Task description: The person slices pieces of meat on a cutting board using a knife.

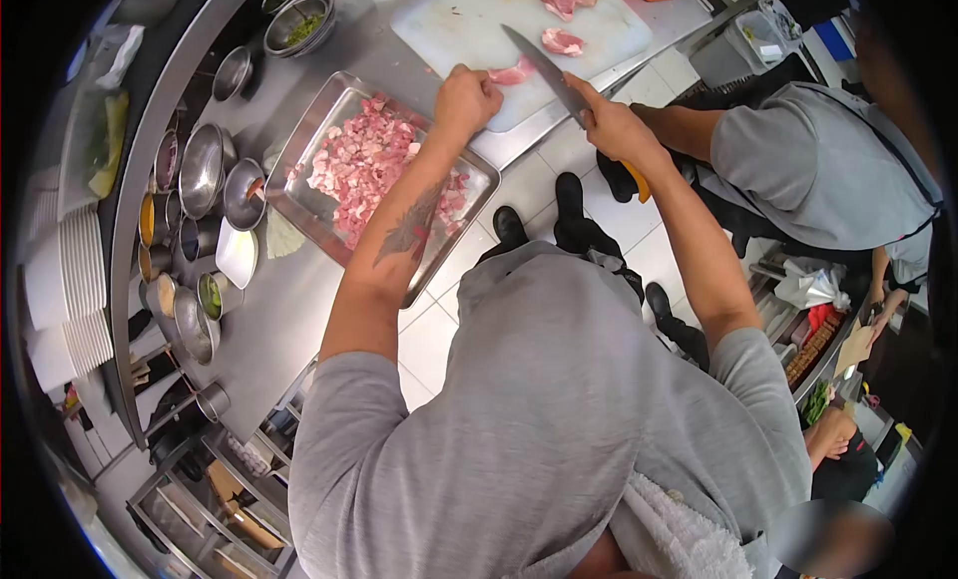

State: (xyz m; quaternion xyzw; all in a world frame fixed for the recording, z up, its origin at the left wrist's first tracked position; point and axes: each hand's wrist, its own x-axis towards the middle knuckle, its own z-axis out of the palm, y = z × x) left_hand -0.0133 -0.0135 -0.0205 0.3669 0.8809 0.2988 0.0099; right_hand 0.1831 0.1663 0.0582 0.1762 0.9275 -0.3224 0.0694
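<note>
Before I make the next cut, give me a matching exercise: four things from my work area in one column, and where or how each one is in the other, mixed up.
Column one:
1. Knife
2. Diced meat
3. Left hand
4. Cutting board

Column two:
A. Heaped in the metal tray
B. White, lying flat under separate meat pieces
C. Held in the right hand
D. Closed at the end of a strip of meat

Right pairs: 1-C, 2-A, 3-D, 4-B
</note>
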